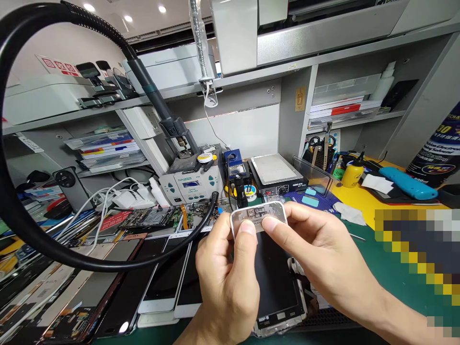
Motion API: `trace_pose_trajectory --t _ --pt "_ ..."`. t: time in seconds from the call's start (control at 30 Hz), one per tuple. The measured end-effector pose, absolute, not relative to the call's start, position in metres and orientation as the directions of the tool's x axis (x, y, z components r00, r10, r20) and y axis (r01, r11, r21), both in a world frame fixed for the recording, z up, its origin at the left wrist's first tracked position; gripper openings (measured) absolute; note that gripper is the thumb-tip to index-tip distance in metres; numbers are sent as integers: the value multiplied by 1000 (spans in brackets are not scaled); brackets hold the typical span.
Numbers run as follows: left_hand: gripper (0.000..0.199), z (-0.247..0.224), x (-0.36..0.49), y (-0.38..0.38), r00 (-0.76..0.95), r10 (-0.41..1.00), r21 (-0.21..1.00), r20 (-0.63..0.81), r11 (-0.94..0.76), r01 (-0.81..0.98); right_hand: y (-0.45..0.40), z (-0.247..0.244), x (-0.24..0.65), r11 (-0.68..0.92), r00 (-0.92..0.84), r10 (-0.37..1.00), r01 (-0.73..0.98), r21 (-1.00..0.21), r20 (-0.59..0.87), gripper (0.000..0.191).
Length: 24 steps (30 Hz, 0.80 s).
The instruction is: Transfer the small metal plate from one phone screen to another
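We see a shiny, metallic-looking plate, smooth glossy screen, glossy rubbery hose and matt worktop.

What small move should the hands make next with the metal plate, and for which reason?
Perhaps tilt the metal plate slightly, to show its lower edge. The left hand and right hand pinch it from both sides and cover part of it, and this view does not settle whether it touches the dark screen behind it.
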<state>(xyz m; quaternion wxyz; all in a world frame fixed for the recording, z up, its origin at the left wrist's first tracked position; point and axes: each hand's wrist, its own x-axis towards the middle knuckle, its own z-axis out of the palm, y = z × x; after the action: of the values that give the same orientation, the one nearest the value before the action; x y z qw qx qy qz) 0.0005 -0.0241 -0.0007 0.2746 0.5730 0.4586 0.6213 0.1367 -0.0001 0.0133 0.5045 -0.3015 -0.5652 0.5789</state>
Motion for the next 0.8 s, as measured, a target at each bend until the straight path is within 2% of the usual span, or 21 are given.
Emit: trace_pose_trajectory --t 0.2,0.43,0.8 --pt "33 0 1 -24 -186 867 885 461 -435 165 0 15 135 125 -318 925 -257 -958 206 22" --pt "28 -2 0 -24 -185 883 901 431 -411 139 0 18 137 194 -292 924 -203 -960 248 25" --pt "29 -2 -2 -24 -183 883 899 433 -409 154 -1 17 136 163 -301 928 -199 -966 218 26"
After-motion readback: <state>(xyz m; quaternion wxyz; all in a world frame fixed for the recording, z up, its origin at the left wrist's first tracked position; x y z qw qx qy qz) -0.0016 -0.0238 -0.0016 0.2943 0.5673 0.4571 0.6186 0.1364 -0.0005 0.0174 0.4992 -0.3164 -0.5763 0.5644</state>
